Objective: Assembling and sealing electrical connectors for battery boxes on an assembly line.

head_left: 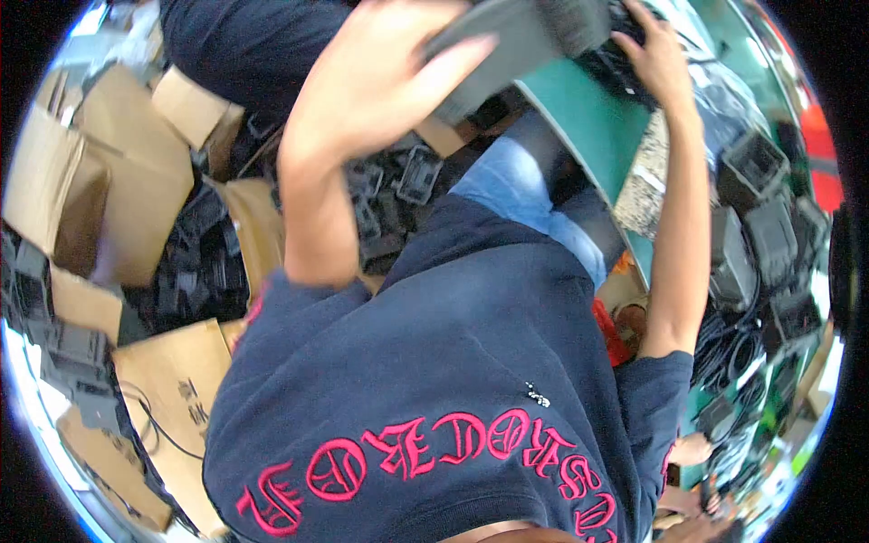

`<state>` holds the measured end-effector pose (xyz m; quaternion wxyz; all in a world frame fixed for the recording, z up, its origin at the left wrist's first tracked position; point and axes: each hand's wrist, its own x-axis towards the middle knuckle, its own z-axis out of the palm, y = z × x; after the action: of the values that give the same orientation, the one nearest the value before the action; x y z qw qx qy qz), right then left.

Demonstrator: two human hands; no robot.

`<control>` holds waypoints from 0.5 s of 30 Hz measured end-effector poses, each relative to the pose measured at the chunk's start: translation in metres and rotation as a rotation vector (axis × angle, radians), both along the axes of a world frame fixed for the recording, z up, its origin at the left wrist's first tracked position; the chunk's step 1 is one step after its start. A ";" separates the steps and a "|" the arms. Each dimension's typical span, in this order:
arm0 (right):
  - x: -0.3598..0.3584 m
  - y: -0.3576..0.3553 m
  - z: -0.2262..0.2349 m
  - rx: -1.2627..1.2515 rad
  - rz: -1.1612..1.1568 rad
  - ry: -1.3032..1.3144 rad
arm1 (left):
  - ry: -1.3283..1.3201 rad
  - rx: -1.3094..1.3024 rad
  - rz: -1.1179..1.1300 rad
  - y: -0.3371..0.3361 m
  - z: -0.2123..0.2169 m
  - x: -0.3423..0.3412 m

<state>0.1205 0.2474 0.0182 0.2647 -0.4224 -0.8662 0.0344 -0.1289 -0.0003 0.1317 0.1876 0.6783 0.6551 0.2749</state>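
At the top, my left hand [389, 81] is closed on a dark grey plastic housing [511, 45] with a broad flat side. Its thumb lies along that flat face, and motion blurs both hand and part. The far end of the housing looks ribbed and runs up to the picture's edge. To the right, my right hand [659, 63] has its fingers apart, beside a glossy black bundle [620, 68] that looks like cable. Whether the fingertips touch the bundle I cannot tell. The green table top [597, 113] lies beneath both.
Open cardboard boxes [136, 181] stand at the left, with many black plastic parts [204, 271] in and among them. More black housings [769, 235] and coiled black cables [729, 353] lie along the table on the right. Another person's dark-clothed leg [244, 45] is at the upper left.
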 end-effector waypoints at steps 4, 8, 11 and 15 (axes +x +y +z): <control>0.000 0.028 -0.020 -0.015 0.044 0.093 | -0.427 -0.313 0.364 -0.155 -0.124 -0.057; 0.012 0.044 -0.035 -0.192 0.021 0.258 | -0.044 -0.444 0.597 -0.215 -0.282 -0.080; 0.017 0.035 -0.002 -0.316 0.051 0.530 | 0.268 -0.621 0.746 -0.204 -0.321 -0.075; 0.047 -0.019 0.067 -0.218 0.073 1.030 | -0.624 -0.210 0.347 -0.082 -0.218 -0.018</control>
<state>0.1675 0.2288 0.0852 0.6093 -0.3456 -0.6294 0.3366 -0.1472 -0.0827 -0.0863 0.3972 0.4181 0.6962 0.4274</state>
